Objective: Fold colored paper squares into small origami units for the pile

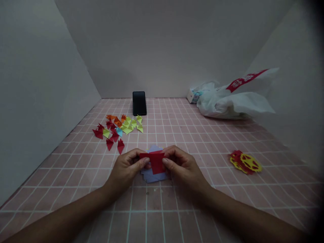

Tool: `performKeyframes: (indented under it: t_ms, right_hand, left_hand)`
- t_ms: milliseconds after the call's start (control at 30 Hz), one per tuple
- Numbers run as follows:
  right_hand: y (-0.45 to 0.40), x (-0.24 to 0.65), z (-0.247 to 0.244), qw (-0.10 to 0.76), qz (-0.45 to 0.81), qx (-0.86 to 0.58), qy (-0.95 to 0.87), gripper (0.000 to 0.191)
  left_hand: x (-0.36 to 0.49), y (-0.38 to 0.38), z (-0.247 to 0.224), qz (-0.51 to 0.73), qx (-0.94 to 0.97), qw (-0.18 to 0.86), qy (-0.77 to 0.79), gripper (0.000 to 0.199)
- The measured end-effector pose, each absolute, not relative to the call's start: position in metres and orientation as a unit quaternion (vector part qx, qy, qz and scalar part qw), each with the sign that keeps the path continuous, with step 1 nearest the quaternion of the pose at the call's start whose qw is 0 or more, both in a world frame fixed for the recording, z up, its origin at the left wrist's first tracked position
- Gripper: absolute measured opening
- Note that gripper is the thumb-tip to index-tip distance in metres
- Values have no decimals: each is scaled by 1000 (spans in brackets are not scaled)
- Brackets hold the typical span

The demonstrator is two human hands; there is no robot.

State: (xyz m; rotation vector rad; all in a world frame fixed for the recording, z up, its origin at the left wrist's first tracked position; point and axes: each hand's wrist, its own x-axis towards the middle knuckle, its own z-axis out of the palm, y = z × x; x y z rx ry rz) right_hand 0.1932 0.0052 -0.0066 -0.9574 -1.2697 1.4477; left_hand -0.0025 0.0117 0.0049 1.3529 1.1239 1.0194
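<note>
A small piece of red paper (157, 162), with a fold across its top, is held up at the centre of the view. My left hand (129, 167) pinches its left end between thumb and fingers. At the right end, the thumb and fingers of my right hand (182, 166) close on the same paper. Beneath the hands lies a loose stack of pale blue-violet paper sheets (154, 178) on the pink tiled surface (154, 224), partly hidden by the red paper.
Several folded paper birds (128, 125) in red, orange, yellow and blue lie at the left. A black phone (139, 103) leans behind them. Red and yellow paper cut-outs (249, 163) lie at the right. A white plastic bag (227, 103) and small box (192, 96) are at the back right.
</note>
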Motion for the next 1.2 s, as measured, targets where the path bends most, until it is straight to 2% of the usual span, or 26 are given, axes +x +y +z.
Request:
performKeyframes:
  t_ms: [267,567,1200]
  right_hand:
    - [3,192,-3,459,600,-412,-509,11]
    - [4,193,-7,471,566,-420,-531,9]
    - [5,193,-4,463,518,-440,-570,9]
  left_hand:
    - [1,10,-1,484,485,580,441,33]
    - [0,9,3,494,496,553,451,19]
    - [-2,13,0,466,480,569,478,21]
